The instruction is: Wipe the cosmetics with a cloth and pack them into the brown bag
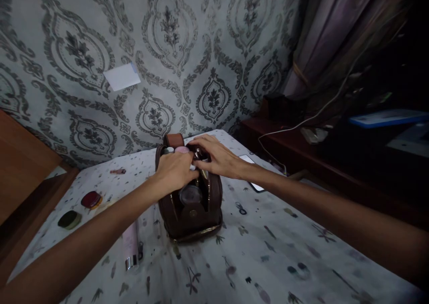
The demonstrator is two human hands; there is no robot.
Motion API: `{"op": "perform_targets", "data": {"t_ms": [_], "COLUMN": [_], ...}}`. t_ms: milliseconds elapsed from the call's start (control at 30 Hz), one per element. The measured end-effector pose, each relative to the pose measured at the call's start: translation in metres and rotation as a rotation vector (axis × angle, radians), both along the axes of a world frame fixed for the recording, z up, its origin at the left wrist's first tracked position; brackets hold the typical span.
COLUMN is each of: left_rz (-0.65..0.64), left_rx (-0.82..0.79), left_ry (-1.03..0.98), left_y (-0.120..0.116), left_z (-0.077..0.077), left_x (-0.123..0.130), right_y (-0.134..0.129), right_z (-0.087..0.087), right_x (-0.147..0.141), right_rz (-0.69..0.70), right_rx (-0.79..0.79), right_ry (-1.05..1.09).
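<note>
A brown zip-top cosmetic bag (192, 219) stands unzipped on the patterned sheet (248, 259), with several items packed inside. My left hand (176, 170) reaches in from the left, fingers curled down; a small white piece (192, 166) shows at its fingertips, though what it grips is mostly hidden. Over the bag's right side, my right hand (219, 156) has its fingers stretched towards the far edge and its thumb apart from them. Between the hands are a pink round lid (182, 149) and shiny metallic pieces (198, 154). A clear round container (190, 195) lies nearer the front.
Left of the bag lie a pink tube (130, 243), a dark red jar (91, 200), a dark-lidded jar (69, 219) and a small hair clip-like item (118, 171). A phone (255, 181) rests behind my right forearm. A white cable (311, 117) crosses the dark red ledge (268, 136).
</note>
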State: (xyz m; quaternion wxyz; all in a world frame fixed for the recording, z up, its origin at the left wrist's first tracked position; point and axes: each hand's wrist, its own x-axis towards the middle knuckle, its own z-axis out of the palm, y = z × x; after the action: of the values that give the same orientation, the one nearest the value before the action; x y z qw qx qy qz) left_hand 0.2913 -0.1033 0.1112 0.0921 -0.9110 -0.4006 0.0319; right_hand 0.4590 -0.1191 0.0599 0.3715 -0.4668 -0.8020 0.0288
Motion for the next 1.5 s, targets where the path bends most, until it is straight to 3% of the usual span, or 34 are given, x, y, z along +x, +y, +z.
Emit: {"op": "perform_targets", "data": {"t_ms": [100,200,333,800,1100,1333,1500], "left_rz": [-0.003,0.019,0.043,0.034,0.028,0.044,0.057], "left_rx": [-0.026,-0.064,-0.081,-0.080,-0.070,-0.025,-0.039], "left_ry": [-0.008,-0.003,0.016,-0.026,-0.036,-0.024,-0.010], "left_y": [0.001,0.001,0.002,0.009,0.009,0.003,-0.001], "left_z": [0.005,0.010,0.013,0.007,0.006,0.008,0.014], "left_x": [-0.004,-0.005,-0.007,-0.008,-0.008,-0.010,-0.010], "right_y": [-0.012,-0.024,-0.032,-0.026,-0.026,-0.028,-0.027], "right_z": [0.002,0.008,0.018,0.018,0.017,0.026,0.028], "right_x": [0.005,0.003,-0.007,-0.023,-0.024,-0.030,-0.033], "right_rz": [-0.109,-0.213,-0.178,-0.268,-0.284,-0.427,-0.457], "right_rx": [-0.030,-0.183,-0.360,-0.324,-0.334,-0.403,-0.392], "right_ry": [-0.033,-0.030,0.009,-0.221,-0.214,-0.288,-0.310]}}
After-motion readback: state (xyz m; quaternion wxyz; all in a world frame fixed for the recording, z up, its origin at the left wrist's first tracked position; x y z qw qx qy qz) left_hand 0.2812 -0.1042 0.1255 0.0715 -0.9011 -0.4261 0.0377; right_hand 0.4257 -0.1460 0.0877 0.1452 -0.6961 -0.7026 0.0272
